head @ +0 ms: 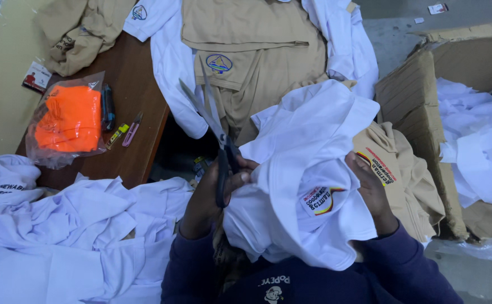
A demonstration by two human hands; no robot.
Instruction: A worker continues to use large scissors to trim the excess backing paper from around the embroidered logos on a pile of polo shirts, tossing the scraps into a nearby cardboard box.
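Note:
My left hand (209, 194) grips the black handles of a pair of scissors (211, 115). Their blades are apart and point up and away to the left. The same hand also rests against a white shirt (308, 135) bunched in my lap. My right hand (369, 188) holds this shirt from the right side, fingers pressed into the cloth beside a sewn colour badge (318, 201). A tan garment (406, 169) lies just under and to the right of that hand. My dark blue sleeves frame the shirt at the bottom.
A brown wooden table (136, 84) carries a plastic bag of orange cloth (68, 118), small pink snips (132, 129) and tan shirts (246, 39). White shirts are piled at lower left (60, 236). A torn cardboard box (412, 95) with white cloth stands at right.

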